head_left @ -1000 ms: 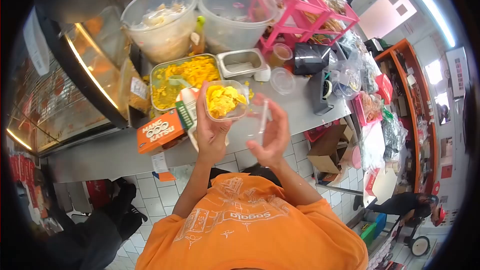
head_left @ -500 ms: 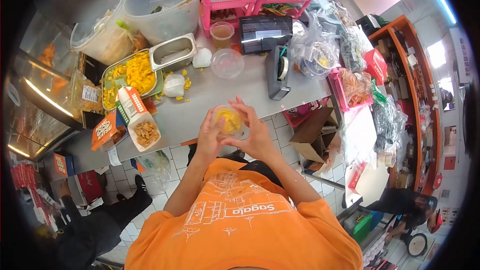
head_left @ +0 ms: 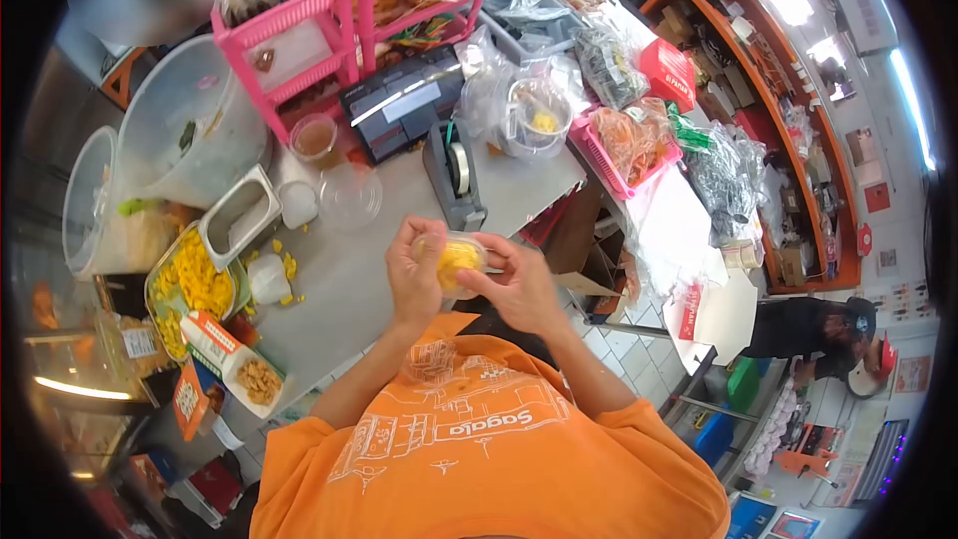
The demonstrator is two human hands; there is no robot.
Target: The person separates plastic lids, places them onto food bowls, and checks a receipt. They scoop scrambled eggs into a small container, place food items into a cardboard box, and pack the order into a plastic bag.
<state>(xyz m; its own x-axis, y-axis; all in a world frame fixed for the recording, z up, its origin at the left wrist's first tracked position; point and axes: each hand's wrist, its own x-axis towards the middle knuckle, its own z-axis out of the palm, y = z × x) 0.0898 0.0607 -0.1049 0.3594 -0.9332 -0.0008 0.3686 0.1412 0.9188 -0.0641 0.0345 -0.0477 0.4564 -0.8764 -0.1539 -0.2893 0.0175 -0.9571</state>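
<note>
A small clear plastic cup with yellow food inside is between my two hands, above the near edge of the steel table. My left hand wraps its left side, with the thumb over the front. My right hand grips the right side, thumb and fingers on the rim. Just beyond the hands stands a black tape dispenser. A clear round lid or shallow container lies to its left. Farther left is a metal tray of yellow pieces.
Left, a paper box of brown crumbly food stands near the table edge. Behind are large clear tubs, a pink rack and a clear tub in a bag. Another person is at right.
The view has turned right, so the table's things appear farther left. Both hands still hold the cup, now tilted differently, with the right fingers closed more tightly at its rim.
</note>
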